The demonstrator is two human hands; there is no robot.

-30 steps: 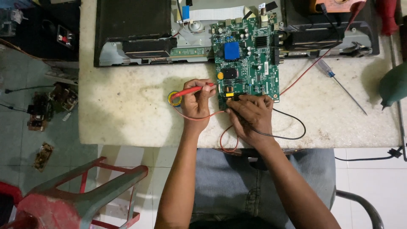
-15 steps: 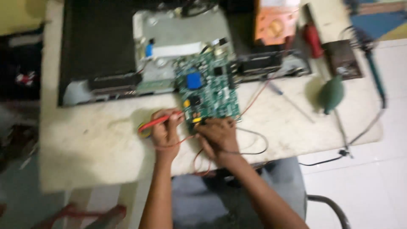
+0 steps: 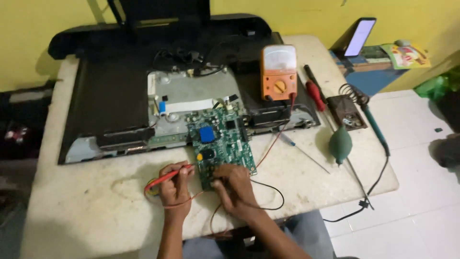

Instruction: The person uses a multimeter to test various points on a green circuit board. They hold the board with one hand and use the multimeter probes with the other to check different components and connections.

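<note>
We are looking down at a pale, stained table (image 3: 96,211) where a person is working on a green circuit board (image 3: 221,144). The board is lying flat near the table's front edge, its far end resting against the opened back of a black flat-screen television (image 3: 110,100).

The left hand (image 3: 175,189) is resting on the table just left of the board, wrist bent slightly inward, its fingers (image 3: 178,169) curling closed around a red test probe (image 3: 167,177). The probe is slanting up to the right, its tip touching the board's left edge.

The right hand (image 3: 233,188) is lying palm down over the board's near corner, knuckles raised and fingers (image 3: 218,178) bunching tightly downward. We cannot tell what they are gripping, as the hand is covering it. A black lead (image 3: 273,192) is looping out from beneath this hand.

Both forearms are coming up from the bottom of the view and converging on the board.

Behind the board, an orange analogue multimeter (image 3: 279,72) is lying on the television. To the right, well apart from the hands, are a red-handled screwdriver (image 3: 314,93) and a green rubber blower bulb (image 3: 340,144).
</note>
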